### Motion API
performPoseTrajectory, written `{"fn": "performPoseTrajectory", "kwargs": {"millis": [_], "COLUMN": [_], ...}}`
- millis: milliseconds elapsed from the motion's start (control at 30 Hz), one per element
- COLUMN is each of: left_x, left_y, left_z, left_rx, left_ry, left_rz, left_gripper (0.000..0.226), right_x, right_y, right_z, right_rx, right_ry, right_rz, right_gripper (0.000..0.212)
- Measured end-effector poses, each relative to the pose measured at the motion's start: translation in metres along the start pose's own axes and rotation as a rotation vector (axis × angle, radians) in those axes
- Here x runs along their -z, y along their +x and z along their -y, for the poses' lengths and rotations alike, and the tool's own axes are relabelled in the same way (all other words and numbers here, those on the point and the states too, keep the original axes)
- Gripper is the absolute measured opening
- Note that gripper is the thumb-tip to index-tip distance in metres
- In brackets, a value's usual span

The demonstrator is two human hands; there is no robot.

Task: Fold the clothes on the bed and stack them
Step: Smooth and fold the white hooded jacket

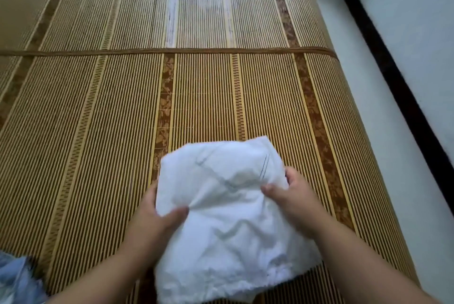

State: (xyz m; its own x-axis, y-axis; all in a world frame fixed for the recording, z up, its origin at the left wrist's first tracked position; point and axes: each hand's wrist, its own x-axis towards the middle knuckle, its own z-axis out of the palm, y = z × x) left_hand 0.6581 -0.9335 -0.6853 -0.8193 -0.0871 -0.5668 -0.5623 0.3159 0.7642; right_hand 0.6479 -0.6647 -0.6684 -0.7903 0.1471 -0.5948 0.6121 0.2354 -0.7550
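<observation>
Head view: left hand [157,217] and right hand [292,195] pinching white garment [221,217] edges over bamboo mat [98,131]; folding seemingly underway; next needing flattening, creasing.

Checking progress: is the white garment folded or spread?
Folded, loosely: the white garment is a compact wrinkled bundle gripped by the left hand and right hand.

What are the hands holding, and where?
Both hands hold the white garment: left hand on its left edge, right hand on its right edge.
</observation>
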Motion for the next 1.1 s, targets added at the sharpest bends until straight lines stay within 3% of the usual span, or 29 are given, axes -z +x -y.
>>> {"fn": "performPoseTrajectory", "kwargs": {"millis": [167,233,333,400,500,567,767,933,1100], "left_x": [0.022,0.027,0.023,0.012,-0.010,-0.015,-0.013,0.000,0.007], "left_y": [0.095,0.138,0.185,0.200,0.210,0.216,0.229,0.230,0.165], "left_z": [-0.087,-0.121,-0.148,-0.146,-0.123,-0.104,-0.085,-0.106,-0.081], "left_rx": [-0.153,-0.152,-0.158,-0.218,-0.267,-0.285,-0.340,-0.195,-0.221], "left_ry": [-0.097,-0.031,0.356,0.705,0.906,0.961,1.091,1.139,1.190], "left_rz": [0.004,-0.044,-0.163,-0.169,-0.033,-0.028,-0.031,0.177,0.231], "left_gripper": [0.094,0.096,0.094,0.097,0.101,0.100,0.099,0.105,0.103], "right_x": [0.019,0.018,0.006,-0.010,-0.033,-0.039,-0.042,-0.041,-0.041], "right_y": [0.070,0.106,0.150,0.167,0.185,0.195,0.207,0.193,0.108], "right_z": [0.092,0.122,0.141,0.136,0.109,0.088,0.057,0.063,0.007], "right_rx": [0.143,0.164,0.139,0.198,0.266,0.245,0.230,0.215,0.248], "right_ry": [0.067,-0.039,-0.559,-0.758,-1.024,-1.123,-1.105,-1.075,-1.150], "right_rz": [-0.071,-0.164,-0.295,-0.268,-0.109,-0.053,-0.040,-0.039,0.006], "right_gripper": [0.020,0.033,0.083,0.095,0.096,0.097,0.097,0.091,0.091]}}
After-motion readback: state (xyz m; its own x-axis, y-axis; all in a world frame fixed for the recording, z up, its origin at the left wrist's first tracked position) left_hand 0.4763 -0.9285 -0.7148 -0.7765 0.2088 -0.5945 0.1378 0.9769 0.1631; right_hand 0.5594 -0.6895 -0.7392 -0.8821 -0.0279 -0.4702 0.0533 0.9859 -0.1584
